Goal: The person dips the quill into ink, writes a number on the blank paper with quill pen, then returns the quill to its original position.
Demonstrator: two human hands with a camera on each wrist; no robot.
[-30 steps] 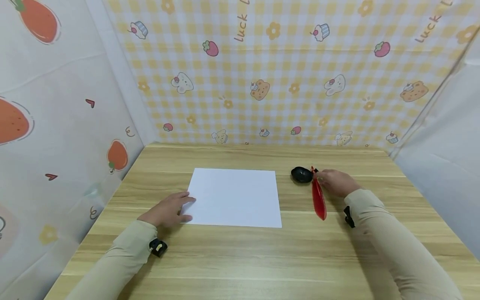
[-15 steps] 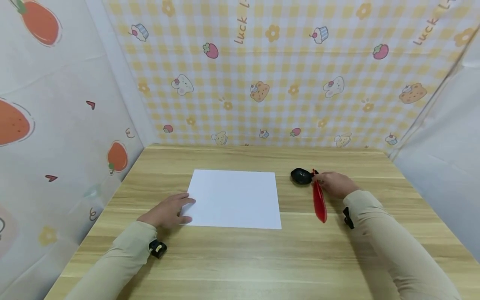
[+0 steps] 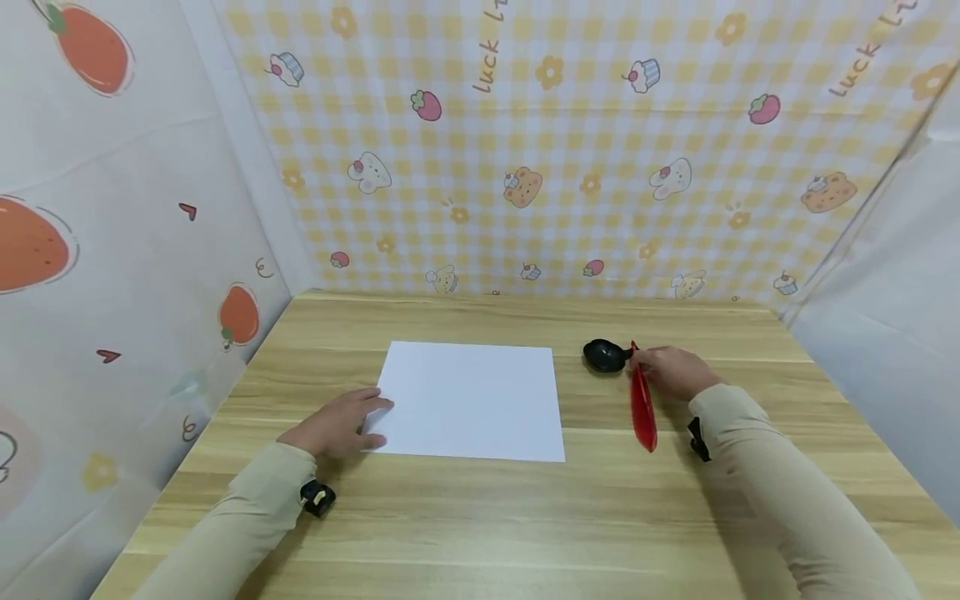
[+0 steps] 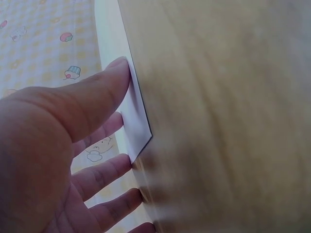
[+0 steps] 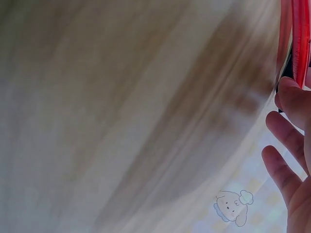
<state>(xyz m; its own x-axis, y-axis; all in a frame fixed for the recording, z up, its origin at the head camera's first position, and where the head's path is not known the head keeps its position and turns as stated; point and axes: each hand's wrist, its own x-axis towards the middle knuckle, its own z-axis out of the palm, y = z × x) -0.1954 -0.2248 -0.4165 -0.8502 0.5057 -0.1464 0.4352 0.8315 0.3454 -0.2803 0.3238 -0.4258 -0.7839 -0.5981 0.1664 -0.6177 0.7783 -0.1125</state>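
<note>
Patterned cloth: hangs behind the surface [image 3: 465,533], probably as a plain-to-film backdrop.
Surface: wooden, flat, carrying the things within reach of both hands.
White sheet: the paper [image 3: 468,400] lies flat around the middle, slightly left, its long side across the person's front, which seems to suit access from either side.
Left hand: the left hand [image 3: 333,425] has its fingers spread and loosely extended, thumb and fingertips touching the sheet's left edge; likely a light touch to steady it, since nothing is curled round it.
Right hand: well apart from the left, the right hand [image 3: 677,371] pinches the red thing at its far, narrow end, perhaps because that part offers a handle.
Red thing: long and narrow [image 3: 642,412], right of the sheet, its wider end pointing toward the person; whether it touches the surface I cannot tell.
Black thing: rounded [image 3: 603,356], between sheet and right hand; a short black neck points to the pinch, possibly joined there.
</note>
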